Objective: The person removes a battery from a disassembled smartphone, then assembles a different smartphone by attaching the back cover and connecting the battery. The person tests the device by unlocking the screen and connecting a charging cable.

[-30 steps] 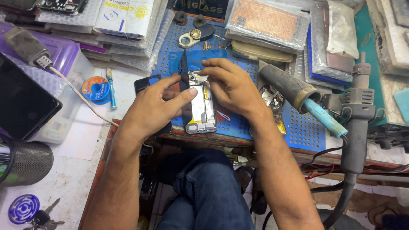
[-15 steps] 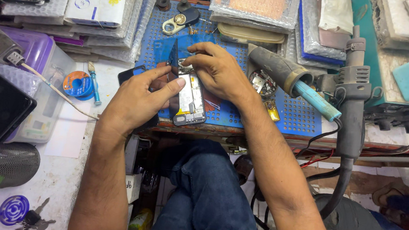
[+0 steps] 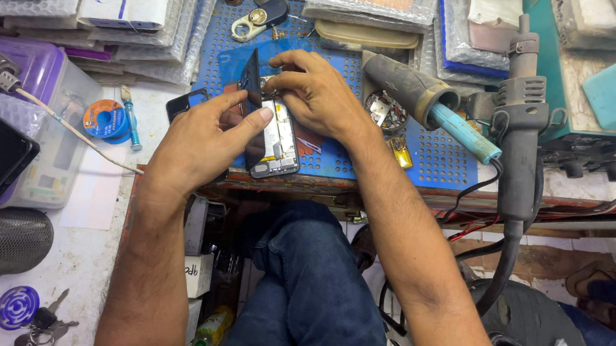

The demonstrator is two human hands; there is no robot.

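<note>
An opened phone [image 3: 275, 142] with its insides exposed is seen lying on the blue perforated mat [image 3: 426, 157] at the front edge of the worktop [image 3: 570, 188], its dark screen panel [image 3: 251, 92] lifted up on edge along its left side. The panel is steadied by the left hand [image 3: 204, 143], whose fingers [image 3: 254, 117] are pressed together against it and the phone frame. The right hand [image 3: 321, 93] is held over the phone's upper end, its fingers bent and drawn together there; whether anything is pinched cannot be told. Just to the right, a hot-air gun [image 3: 520, 124] is stood upright, with a dark nozzle handle [image 3: 410, 86] beside it. At the left, a solder spool [image 3: 102, 118] is lying.
</note>
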